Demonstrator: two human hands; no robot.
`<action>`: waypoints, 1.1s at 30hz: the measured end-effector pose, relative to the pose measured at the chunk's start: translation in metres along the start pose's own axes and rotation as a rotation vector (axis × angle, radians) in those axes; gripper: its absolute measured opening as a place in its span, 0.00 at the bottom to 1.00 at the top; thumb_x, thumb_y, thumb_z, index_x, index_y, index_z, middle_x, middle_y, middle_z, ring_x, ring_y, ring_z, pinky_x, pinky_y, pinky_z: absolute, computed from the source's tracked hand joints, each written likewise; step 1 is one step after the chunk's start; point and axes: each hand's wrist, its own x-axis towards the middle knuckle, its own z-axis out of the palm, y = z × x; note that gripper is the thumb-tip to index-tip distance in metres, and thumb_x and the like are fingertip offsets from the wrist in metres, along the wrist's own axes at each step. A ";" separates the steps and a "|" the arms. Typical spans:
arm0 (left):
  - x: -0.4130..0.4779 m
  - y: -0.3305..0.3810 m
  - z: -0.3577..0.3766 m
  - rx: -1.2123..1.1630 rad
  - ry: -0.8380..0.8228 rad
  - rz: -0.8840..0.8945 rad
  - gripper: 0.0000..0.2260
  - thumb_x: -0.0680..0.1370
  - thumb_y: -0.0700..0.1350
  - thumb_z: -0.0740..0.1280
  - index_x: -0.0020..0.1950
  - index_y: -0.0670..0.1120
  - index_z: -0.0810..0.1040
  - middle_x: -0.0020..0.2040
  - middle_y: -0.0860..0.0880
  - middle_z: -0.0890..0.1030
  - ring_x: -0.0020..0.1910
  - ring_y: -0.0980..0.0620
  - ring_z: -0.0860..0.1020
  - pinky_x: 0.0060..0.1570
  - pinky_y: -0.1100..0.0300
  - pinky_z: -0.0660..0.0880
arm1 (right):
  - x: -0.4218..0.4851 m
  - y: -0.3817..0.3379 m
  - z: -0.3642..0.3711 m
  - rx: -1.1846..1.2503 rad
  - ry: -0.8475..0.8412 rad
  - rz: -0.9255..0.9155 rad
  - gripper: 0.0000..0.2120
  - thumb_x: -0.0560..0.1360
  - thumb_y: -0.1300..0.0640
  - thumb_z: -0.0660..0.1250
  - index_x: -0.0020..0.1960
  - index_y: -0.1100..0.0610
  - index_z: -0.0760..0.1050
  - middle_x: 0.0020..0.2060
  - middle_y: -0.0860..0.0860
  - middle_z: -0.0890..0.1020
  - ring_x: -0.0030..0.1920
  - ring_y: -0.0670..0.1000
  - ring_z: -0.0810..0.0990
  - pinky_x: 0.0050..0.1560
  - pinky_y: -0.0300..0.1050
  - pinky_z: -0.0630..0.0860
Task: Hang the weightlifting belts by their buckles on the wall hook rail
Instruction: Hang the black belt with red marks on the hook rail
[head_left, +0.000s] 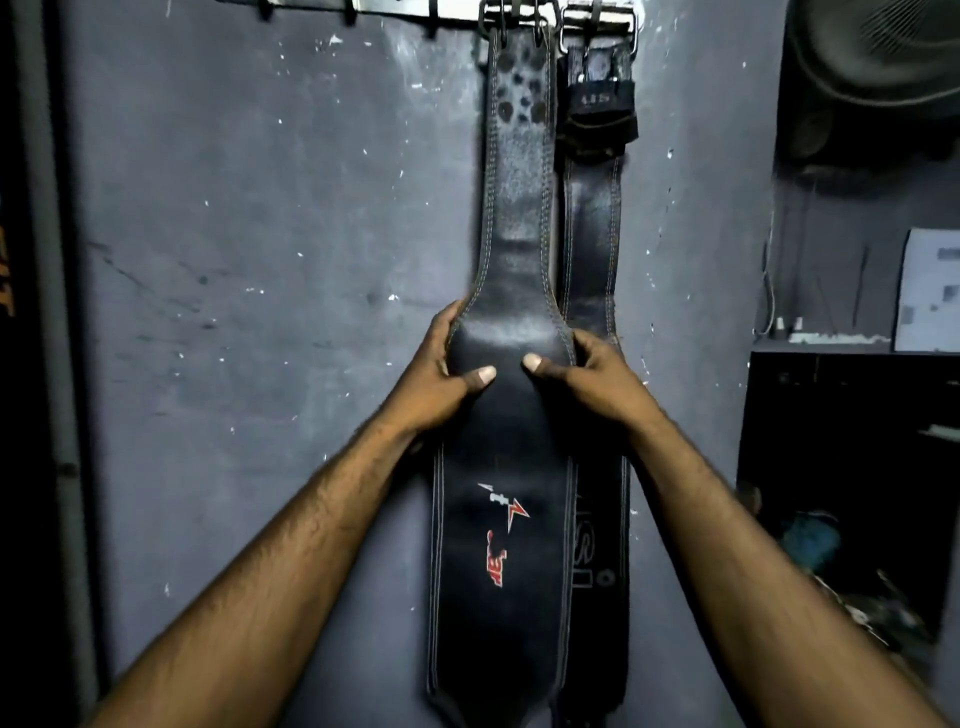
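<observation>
A black leather weightlifting belt (514, 218) with a red and white logo hangs flat against the wall, its buckle (514, 18) over hooks of the white hook rail (405, 8) at the top edge. My left hand (441, 369) grips the belt's left edge where it widens, thumb on its face. My right hand (592, 371) grips the right edge at the same height. A second black belt (592, 223) hangs just to the right, partly behind the first, its metal buckle (597, 28) on the rail.
Several bare hooks (348, 15) stick out of the rail to the left of the belts. The grey wall (260, 260) is scuffed. A dark shelf unit (852, 467) with clutter and a speaker (872, 67) stand at the right.
</observation>
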 end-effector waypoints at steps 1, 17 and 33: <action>-0.005 -0.003 0.002 -0.018 0.019 -0.018 0.35 0.73 0.34 0.72 0.76 0.50 0.63 0.71 0.51 0.73 0.69 0.56 0.73 0.69 0.60 0.71 | -0.003 0.003 0.001 0.004 -0.018 0.021 0.20 0.73 0.61 0.75 0.64 0.60 0.74 0.56 0.58 0.84 0.56 0.56 0.84 0.62 0.54 0.79; -0.057 -0.022 0.036 0.016 0.320 -0.157 0.32 0.72 0.44 0.75 0.73 0.53 0.66 0.67 0.51 0.78 0.65 0.52 0.77 0.68 0.55 0.73 | -0.043 0.055 0.016 -0.214 0.135 0.073 0.29 0.59 0.42 0.79 0.55 0.42 0.68 0.53 0.44 0.84 0.56 0.49 0.83 0.63 0.55 0.78; -0.121 -0.077 0.043 -0.032 0.160 -0.246 0.34 0.72 0.40 0.73 0.74 0.51 0.62 0.67 0.48 0.77 0.64 0.50 0.78 0.67 0.50 0.74 | -0.089 0.089 0.036 -0.581 -0.053 0.324 0.44 0.66 0.48 0.80 0.70 0.52 0.55 0.62 0.58 0.79 0.60 0.61 0.79 0.59 0.50 0.77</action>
